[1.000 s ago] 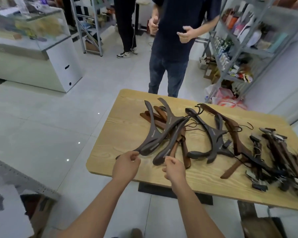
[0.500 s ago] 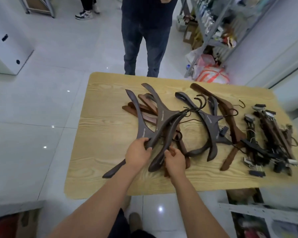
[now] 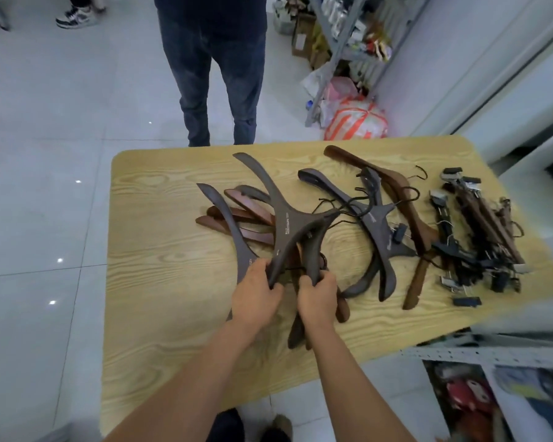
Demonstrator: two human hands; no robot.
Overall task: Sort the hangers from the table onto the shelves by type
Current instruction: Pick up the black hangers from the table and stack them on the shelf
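On the table (image 3: 160, 314), the dark broad-shouldered hangers (image 3: 288, 224) are being gripped by the left hand (image 3: 255, 296) and right hand (image 3: 317, 299), fingers curled round their arms, apparently so that one type is being bunched for lifting.

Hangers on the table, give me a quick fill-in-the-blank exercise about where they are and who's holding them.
1. The clip hangers are piled at the ____ end of the table.
2. The reddish-brown hangers lie partly ____ the dark grey hangers.
3. Counting the left hand and right hand, the number of hands gripping dark grey hangers is ____.

Missing words: right; under; two.
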